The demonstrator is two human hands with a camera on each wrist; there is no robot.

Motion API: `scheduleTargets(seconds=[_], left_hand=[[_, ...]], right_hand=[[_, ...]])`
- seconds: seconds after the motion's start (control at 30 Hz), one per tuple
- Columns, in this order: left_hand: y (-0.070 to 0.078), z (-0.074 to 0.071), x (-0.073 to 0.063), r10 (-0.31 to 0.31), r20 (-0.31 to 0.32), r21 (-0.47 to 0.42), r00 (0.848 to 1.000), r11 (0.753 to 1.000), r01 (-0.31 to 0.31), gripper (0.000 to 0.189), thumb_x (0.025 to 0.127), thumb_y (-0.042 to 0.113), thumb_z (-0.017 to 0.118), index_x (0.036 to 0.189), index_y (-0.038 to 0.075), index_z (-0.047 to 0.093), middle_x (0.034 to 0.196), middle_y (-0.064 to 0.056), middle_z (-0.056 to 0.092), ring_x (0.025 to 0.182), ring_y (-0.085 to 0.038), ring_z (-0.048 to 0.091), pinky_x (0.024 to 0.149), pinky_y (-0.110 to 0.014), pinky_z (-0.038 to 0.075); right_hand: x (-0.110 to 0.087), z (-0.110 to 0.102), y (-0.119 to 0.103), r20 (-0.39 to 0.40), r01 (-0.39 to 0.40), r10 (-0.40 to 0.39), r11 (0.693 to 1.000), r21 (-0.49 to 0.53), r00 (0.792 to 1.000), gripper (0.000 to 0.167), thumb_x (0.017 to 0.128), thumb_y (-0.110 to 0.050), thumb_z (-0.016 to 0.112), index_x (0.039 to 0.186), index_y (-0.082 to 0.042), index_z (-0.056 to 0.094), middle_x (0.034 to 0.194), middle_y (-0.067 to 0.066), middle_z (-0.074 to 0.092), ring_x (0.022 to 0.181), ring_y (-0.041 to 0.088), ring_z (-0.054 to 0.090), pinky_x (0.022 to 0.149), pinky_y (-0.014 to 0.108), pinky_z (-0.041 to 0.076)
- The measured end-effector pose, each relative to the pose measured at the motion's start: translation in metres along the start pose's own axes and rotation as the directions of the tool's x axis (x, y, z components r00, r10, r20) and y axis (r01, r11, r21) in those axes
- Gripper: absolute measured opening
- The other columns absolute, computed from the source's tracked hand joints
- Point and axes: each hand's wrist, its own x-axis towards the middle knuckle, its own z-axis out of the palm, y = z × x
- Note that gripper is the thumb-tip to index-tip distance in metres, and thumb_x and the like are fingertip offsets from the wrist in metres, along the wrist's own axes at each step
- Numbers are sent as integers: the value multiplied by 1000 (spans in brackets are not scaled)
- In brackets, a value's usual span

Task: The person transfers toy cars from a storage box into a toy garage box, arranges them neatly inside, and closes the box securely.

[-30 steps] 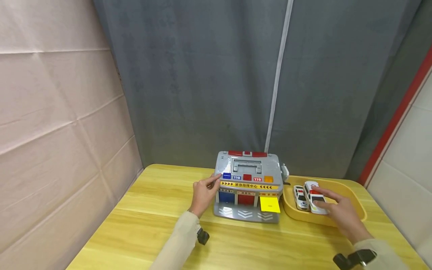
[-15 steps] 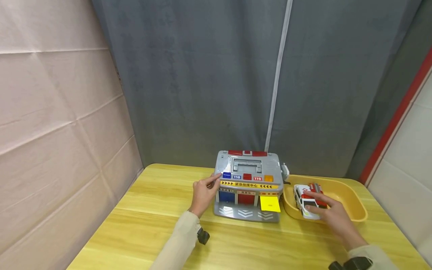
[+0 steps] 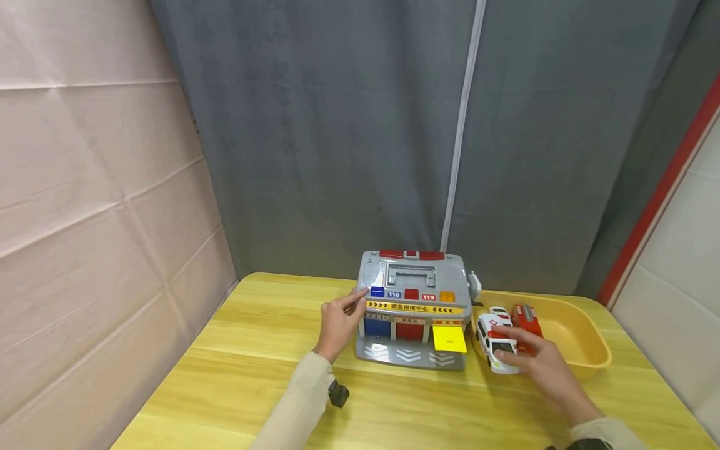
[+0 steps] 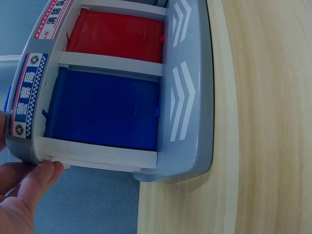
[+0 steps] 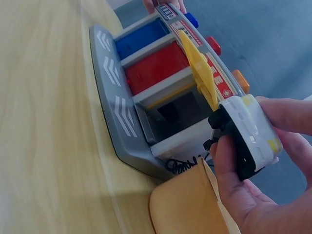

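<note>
A grey toy rescue station stands on the table, with a blue door, a red door and a raised yellow door. My left hand grips the station's upper left corner, index fingertip close by the blue button. Between thumb and fingers my right hand pinches a white toy ambulance, held over the left front edge of the yellow tray. In the right wrist view the ambulance is tilted, its black underside facing the station.
Inside the tray lie a red toy fire truck and a smaller white toy car, partly hidden by the ambulance. A coiled black cord is beside the station. A grey curtain hangs behind the table.
My right hand has carried the ambulance leftward and toward the tray's front left edge, uncovering the red fire truck. The left hand has stayed at the station's corner.
</note>
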Motion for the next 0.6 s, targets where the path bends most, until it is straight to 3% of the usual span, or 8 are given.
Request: scheduleTargets(seconds=[0.17, 0.43, 0.6], left_hand=[[0, 0, -1, 0, -3, -9, 1000, 1000, 0, 25, 96, 21, 66, 118, 14, 75, 131, -21, 65, 117, -31, 69, 88, -36, 61], [1, 0, -1, -35, 6, -20, 999, 999, 35, 26, 96, 23, 65, 120, 16, 74, 134, -19, 63, 120, -30, 67, 90, -34, 60], [1, 1, 0, -39, 8, -11, 999, 999, 39, 26, 96, 23, 65, 120, 16, 74, 134, -18, 63, 121, -29, 66, 91, -34, 60]], right_hand=[[-6, 8, 0, 22, 50, -51, 998, 42, 998, 62, 88, -23, 76, 144, -10, 53, 156, 26, 39, 97, 4, 62, 77, 23, 57], [-11, 17, 2, 50, 21, -30, 986, 166, 998, 55, 88, -15, 76, 141, -13, 59, 143, 21, 52, 94, 10, 69, 79, 28, 62], [-14, 22, 3, 63, -5, -6, 984, 179, 998, 59, 88, -15, 76, 143, -9, 55, 152, 26, 42, 99, 13, 68, 80, 28, 61]])
